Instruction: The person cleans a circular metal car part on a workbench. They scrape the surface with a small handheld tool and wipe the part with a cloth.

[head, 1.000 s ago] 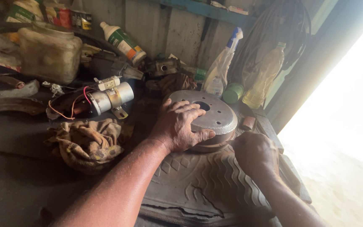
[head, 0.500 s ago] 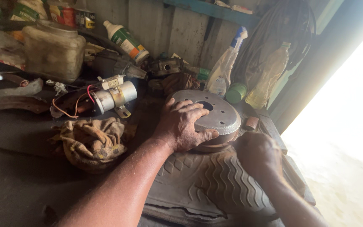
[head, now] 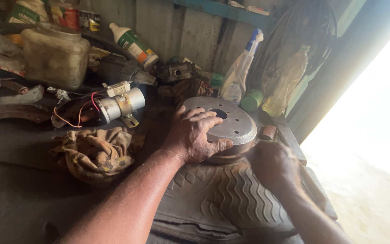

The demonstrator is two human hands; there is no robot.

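A round grey metal brake drum (head: pixel 233 123) with a centre hole and small bolt holes lies flat on a ribbed rubber mat (head: pixel 231 199) on the workbench. My left hand (head: pixel 194 134) grips the drum's near left rim, fingers on top and thumb along the side. My right hand (head: pixel 274 165) is a closed fist pressed against the drum's lower right edge; whatever it holds is hidden.
A crumpled dirty rag (head: pixel 96 153) lies left of my forearm. Behind it sits a silver cylindrical motor with red wires (head: pixel 120 105). Bottles (head: pixel 287 81), a spray bottle (head: pixel 238 72), a green cap (head: pixel 251 99) and a plastic jug (head: pixel 55 54) crowd the back. Bright doorway on the right.
Both hands keep their hold on the drum. My right fist has shifted slightly against the drum's edge; the view wobbled a little.
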